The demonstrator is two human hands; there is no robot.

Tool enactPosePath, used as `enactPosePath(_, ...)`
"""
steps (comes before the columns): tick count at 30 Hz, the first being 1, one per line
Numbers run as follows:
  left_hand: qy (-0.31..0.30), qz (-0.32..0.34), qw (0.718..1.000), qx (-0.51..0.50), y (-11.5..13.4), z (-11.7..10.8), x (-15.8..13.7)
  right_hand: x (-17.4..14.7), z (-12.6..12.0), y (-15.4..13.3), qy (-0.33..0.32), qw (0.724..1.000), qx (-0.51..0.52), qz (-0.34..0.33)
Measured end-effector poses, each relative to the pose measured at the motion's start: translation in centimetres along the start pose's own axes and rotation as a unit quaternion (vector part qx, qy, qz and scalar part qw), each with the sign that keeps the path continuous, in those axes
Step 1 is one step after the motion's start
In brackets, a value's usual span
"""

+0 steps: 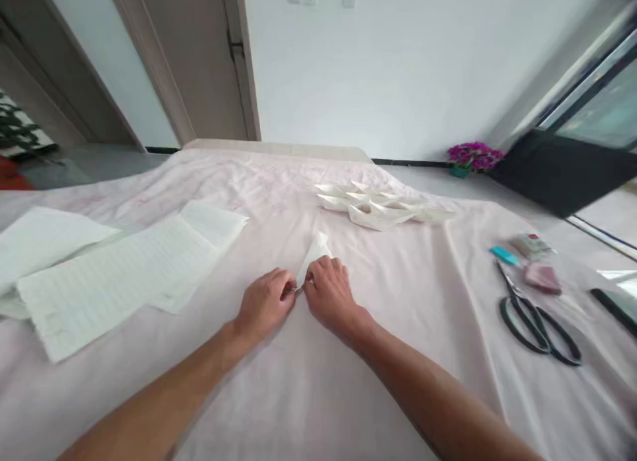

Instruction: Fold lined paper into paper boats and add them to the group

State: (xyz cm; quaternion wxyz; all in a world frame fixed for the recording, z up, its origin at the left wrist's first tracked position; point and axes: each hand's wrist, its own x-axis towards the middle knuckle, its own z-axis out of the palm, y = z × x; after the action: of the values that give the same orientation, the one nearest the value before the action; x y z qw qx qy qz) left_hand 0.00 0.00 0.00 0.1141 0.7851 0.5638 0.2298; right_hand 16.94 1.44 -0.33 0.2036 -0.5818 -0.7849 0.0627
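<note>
On the pale pink cloth (298,388), between the two hands, lies a small, white, folded paper (313,253), tapering to a blunt far end. The left hand (267,300), nearly closed, pinches its near corner; the right hand (330,290) curls over its right side, gripping it, fingertips partly hidden. A crisp crease probably calls for edges matched first, then firm pressure run along the fold while one hand steadies the layers.
</note>
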Motion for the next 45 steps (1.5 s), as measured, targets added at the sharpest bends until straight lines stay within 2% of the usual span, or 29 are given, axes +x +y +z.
enactPosePath(5,-0.004,0.028,0.999,0.017,0.0,-0.1,-0.3,-0.1,-0.2,0.1,-0.019,1.000,0.018,0.005)
enactPosePath(12,-0.005,0.068,0.996,0.055,0.2,-0.3,-0.3,0.1,-0.4,0.7,-0.014,1.000,0.012,0.015)
enactPosePath(21,0.011,0.116,0.984,0.135,0.5,0.3,1.2,0.4,-0.9,2.1,0.030,0.998,0.040,0.027)
enactPosePath(25,0.026,0.131,0.983,0.122,0.7,1.0,1.6,0.3,-1.2,2.0,0.033,0.999,-0.003,-0.034)
enactPosePath(31,0.077,0.191,0.976,0.066,-0.6,2.9,1.5,0.4,-0.9,2.7,-0.028,0.988,-0.039,-0.149)
enactPosePath(36,0.032,0.248,0.961,0.120,-1.0,3.2,1.2,0.8,-0.9,3.7,-0.055,0.983,-0.052,-0.167)
enactPosePath(45,-0.041,0.256,0.954,0.147,-0.9,1.4,-1.6,4.7,-0.9,4.9,-0.084,0.979,-0.109,-0.149)
